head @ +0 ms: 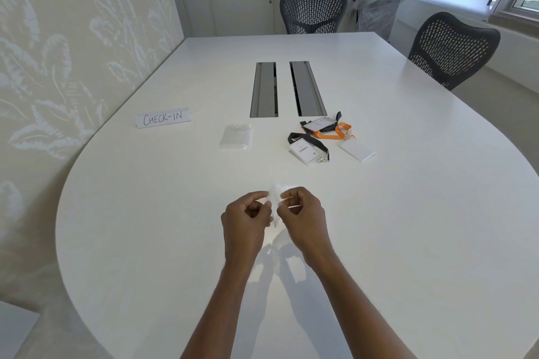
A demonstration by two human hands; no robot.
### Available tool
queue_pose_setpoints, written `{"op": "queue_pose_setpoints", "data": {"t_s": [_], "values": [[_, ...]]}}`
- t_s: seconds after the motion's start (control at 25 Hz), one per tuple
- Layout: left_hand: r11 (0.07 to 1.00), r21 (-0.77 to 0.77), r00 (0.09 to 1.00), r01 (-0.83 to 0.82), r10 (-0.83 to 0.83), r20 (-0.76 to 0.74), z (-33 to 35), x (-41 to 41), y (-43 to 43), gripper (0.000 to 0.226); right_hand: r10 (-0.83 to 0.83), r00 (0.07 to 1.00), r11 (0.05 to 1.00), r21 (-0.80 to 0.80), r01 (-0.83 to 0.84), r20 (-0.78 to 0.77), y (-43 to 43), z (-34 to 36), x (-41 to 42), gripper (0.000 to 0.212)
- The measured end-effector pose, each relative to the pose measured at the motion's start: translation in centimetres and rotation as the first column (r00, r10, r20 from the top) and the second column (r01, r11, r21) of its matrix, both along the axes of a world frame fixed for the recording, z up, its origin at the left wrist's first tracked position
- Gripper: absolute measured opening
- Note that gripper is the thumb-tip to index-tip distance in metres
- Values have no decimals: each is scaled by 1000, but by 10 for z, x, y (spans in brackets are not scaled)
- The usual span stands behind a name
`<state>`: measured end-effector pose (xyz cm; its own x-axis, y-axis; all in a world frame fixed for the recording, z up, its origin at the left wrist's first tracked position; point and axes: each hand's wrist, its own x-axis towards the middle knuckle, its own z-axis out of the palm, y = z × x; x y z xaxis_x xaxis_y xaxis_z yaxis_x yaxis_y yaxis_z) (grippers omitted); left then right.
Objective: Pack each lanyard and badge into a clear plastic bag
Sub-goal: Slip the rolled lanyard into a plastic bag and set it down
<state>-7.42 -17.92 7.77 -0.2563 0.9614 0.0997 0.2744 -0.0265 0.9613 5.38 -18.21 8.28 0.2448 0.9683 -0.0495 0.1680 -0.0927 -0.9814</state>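
Clear bag (275,202) between both hands (275,214)

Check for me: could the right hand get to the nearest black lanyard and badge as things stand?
Probably yes, but not this instant. The table between the right hand and the black lanyard and badge is bare. But both it and the left hand are pinching a clear bag, so it must let go first.

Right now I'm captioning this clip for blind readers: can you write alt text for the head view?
Both hands, left hand and right hand, pinch a clear plastic bag above a white table. Farther off lie a stack of bags, three lanyards with badges, and a CHECK-IN sign.
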Motion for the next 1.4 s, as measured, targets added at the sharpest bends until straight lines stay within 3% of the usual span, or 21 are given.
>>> {"op": "queue_pose_setpoints", "data": {"t_s": [0.28,0.48,0.56,0.72,0.8,0.92,1.08,1.32,1.4], "values": [[991,136,989,-4,24,-145,3,7,-9,13,21,999,987,158,-28,41,4,4,-3,8],[974,194,979,-114,143,-144,2,3,-9,14,-44,988,989,145,22,150,6,3,3,15],[964,223,977,-148,178,-122,2,2,-8,14,-90,987,985,156,69,132,3,2,2,8],[941,290,964,-174,223,-145,3,8,-5,14,47,995,997,62,-53,91,-8,0,-13,22],[933,319,958,-165,229,-175,1,9,-4,16,26,996,999,31,-29,89,-8,-2,-15,24],[926,343,946,-159,242,-214,-1,5,0,18,-34,993,999,19,33,112,-4,-1,-5,21],[928,339,945,-156,240,-221,1,-1,9,20,56,992,997,38,-61,114,6,1,10,13],[891,393,922,-225,325,-209,4,-21,25,30,-104,939,994,53,91,329,38,-12,75,7],[882,425,900,-205,340,-271,1,-25,28,31,-57,910,996,-43,82,410,47,-22,91,20]]}}
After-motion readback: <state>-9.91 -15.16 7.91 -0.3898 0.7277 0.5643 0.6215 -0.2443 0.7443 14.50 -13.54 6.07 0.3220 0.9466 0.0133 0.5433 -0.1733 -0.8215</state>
